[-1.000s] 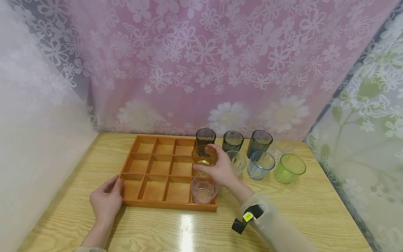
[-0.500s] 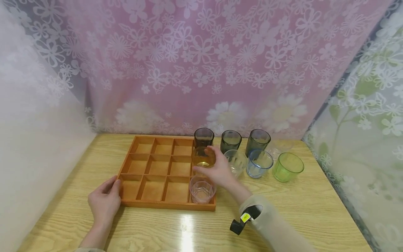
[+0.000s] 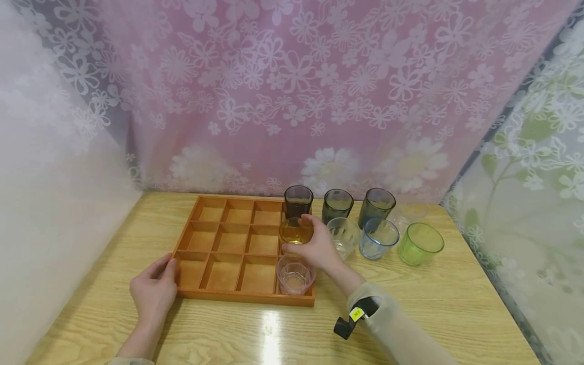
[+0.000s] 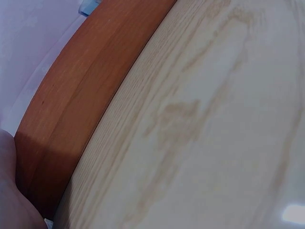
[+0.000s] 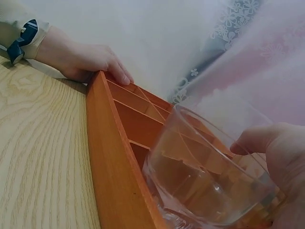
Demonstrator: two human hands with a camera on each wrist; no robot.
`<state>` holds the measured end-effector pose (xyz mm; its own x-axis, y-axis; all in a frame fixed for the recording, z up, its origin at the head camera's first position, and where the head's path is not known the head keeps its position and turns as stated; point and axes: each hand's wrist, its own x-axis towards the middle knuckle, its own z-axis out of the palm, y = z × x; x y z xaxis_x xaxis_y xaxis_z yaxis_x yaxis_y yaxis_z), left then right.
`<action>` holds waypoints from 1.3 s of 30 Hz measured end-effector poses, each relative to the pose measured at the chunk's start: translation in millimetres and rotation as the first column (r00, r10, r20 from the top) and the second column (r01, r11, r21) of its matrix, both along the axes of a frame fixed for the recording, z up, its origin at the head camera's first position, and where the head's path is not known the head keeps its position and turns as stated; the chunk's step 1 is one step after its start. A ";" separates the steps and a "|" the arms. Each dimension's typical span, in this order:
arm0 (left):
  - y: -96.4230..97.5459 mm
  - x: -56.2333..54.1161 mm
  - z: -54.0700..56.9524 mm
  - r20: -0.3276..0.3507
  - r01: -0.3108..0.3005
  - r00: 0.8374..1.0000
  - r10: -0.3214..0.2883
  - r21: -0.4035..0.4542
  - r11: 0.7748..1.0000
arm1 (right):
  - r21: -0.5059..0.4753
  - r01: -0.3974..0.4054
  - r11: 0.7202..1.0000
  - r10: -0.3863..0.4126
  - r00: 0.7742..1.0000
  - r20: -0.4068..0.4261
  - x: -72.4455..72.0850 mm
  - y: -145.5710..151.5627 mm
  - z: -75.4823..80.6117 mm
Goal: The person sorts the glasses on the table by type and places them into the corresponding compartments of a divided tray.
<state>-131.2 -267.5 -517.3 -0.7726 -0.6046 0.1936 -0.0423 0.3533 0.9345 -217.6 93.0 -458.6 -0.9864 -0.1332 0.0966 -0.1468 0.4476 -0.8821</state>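
Pinching the yellow cup (image 3: 293, 233), the right hand (image 3: 318, 247) curls round its side, thumb near and finger far. The cup is at the middle box of the tray (image 3: 242, 298)'s right row, between a dark cup (image 3: 298, 203) and a pink cup (image 3: 294, 279). The left hand (image 3: 154, 287) grips the tray's left edge, by the front corner.

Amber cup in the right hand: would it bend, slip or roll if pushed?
The amber cup is probably stiff: its visible rim curves evenly although the right hand grips it. It might be slippery, as its see-through wall looks shiny. Being round, it could well roll if laid on its side.
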 end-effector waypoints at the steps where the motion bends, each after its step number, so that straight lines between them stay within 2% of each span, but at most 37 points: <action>1: 0.2 -0.2 0.1 0.000 0.002 1.000 -0.002 -0.002 1.000 | -0.003 -0.001 1.000 0.001 1.000 0.003 0.2 0.5 0.6; 9: -0.8 -1.0 -1.2 0.013 0.007 1.000 -0.007 0.004 1.000 | -0.068 -0.036 0.997 0.035 0.999 -0.006 3.8 4.4 0.7; 17: 1.7 -2.4 -0.6 0.017 0.000 1.000 0.000 0.008 1.000 | -0.109 -0.097 0.989 0.091 0.994 -0.066 10.8 13.5 2.1; 27: 0.3 -3.2 -5.8 0.007 -0.016 1.000 0.015 0.011 1.000 | -0.219 -0.165 0.962 0.136 0.981 -0.140 26.2 28.8 23.4; 34: 2.9 -2.3 -5.1 0.030 -0.021 0.999 0.021 0.009 1.000 | -0.238 -0.161 0.958 0.111 0.972 -0.209 34.9 52.8 36.0; 39: 2.6 -3.9 -6.6 0.024 -0.024 0.999 0.024 0.001 1.000 | -0.244 -0.130 0.961 0.075 0.972 -0.223 38.3 74.4 40.1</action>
<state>-135.0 -264.9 -524.0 -0.7621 -0.6235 0.1747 -0.0732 0.3511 0.9335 -179.3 167.3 -418.6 -0.9226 -0.1758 0.3434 -0.3734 0.1840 -0.9092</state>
